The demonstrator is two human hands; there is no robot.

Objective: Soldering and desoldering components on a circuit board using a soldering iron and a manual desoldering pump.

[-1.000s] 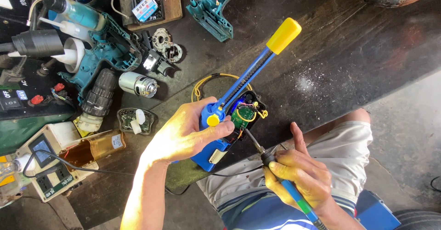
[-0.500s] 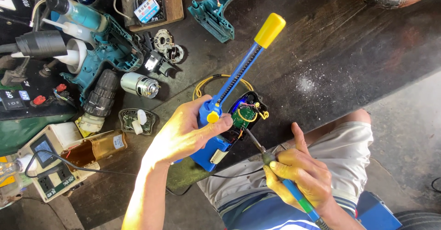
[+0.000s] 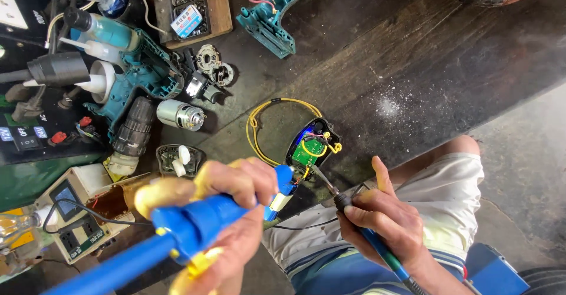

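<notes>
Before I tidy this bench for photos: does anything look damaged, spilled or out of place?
Yes. A teal drill housing half lies opened with loose wires; a bare motor sits apart beside it. Pale dust speckles the dark table.

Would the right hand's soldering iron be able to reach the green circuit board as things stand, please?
Probably yes: the right hand holds the soldering iron with its tip already at the green circuit board, and nothing lies between them.

Dark scuffed workbench [image 3: 413, 53] with teal drill housing [image 3: 277, 12], motor [image 3: 180, 115], yellow wire [image 3: 262, 124].
</notes>
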